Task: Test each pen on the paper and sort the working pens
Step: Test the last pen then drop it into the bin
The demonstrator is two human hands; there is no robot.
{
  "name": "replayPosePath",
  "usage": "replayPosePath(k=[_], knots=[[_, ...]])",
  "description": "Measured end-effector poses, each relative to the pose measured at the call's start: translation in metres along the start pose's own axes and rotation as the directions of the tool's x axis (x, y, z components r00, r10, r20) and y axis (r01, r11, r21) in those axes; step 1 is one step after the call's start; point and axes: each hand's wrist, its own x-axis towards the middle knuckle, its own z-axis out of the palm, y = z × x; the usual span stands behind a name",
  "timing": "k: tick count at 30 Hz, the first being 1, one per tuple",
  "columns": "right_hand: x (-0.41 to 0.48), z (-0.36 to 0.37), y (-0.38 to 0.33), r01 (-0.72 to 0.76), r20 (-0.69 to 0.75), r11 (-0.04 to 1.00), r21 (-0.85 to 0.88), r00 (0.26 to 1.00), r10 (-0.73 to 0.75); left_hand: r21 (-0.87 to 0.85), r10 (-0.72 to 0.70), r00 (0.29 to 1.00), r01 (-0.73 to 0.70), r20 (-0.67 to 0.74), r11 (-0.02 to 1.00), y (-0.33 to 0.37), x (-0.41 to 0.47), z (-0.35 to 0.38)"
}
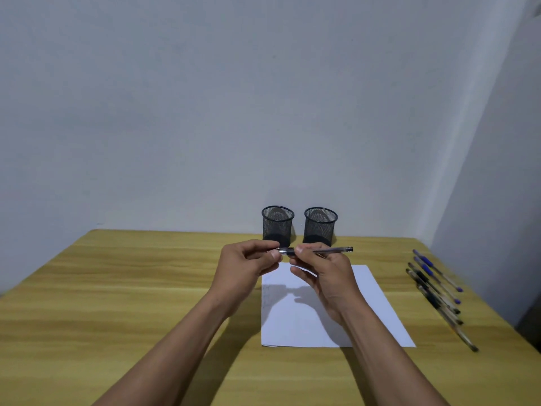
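A clear-barrelled pen (328, 250) with a black grip is held level above the white paper (377, 306). My right hand (325, 276) pinches it near the grip between thumb and forefinger. My left hand (248, 265) pinches the pen's left end, where the cap or tip sits; its fingers hide that end. Faint scribbles mark the paper's left edge. Two black mesh pen cups stand behind the hands, the left cup (277, 225) and the right cup (320, 227); both look empty.
Several pens (436, 291), some blue and some black, lie in a row on the wooden table (117, 288) at the right, close to the side wall. A grey wall backs the table just behind the cups.
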Motion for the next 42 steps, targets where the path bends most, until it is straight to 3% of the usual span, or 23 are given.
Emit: replayPosePath(k=[9, 13, 17, 19, 23, 29, 36, 42], knots=[[-0.001, 0.001, -0.007, -0.006, 0.052, 0.999, -0.046, 0.999, 0.008, 0.087, 0.041, 0.999, -0.038, -0.032, 0.995, 0.002, 0.0, 0.001], [0.003, -0.005, -0.017, -0.081, 0.054, 0.997, -0.019, 0.995, 0.082, -0.036, -0.024, 0.995, 0.021, -0.097, 0.999, 0.005, 0.002, -0.001], [0.006, -0.019, -0.032, -0.002, 0.044, 0.973, -0.231, 0.999, 0.012, -0.047, -0.042, 0.994, 0.037, -0.103, 0.998, 0.008, 0.004, -0.005], [0.007, -0.023, -0.037, 0.064, 0.079, 0.91, -0.411, 0.996, -0.035, -0.02, -0.031, 0.994, 0.029, -0.101, 0.999, 0.007, 0.004, -0.005], [0.009, -0.023, -0.044, 0.217, 0.152, 0.666, -0.713, 0.976, -0.155, 0.067, 0.013, 0.995, -0.006, -0.096, 0.998, 0.006, 0.005, 0.001], [0.007, -0.027, -0.055, 0.322, 0.269, 0.262, -0.91, 0.938, -0.218, 0.285, 0.12, 0.993, -0.112, -0.013, 0.952, 0.011, 0.009, 0.011], [-0.005, -0.045, -0.069, 0.318, 0.286, 0.087, -0.944, 0.922, -0.262, 0.381, 0.176, 0.984, -0.176, 0.036, 0.908, 0.012, 0.01, 0.039], [-0.032, -0.112, -0.093, 0.131, 0.126, -0.006, -0.991, 0.943, -0.309, 0.561, 0.238, 0.96, -0.281, 0.151, 0.779, -0.008, 0.004, 0.096]])
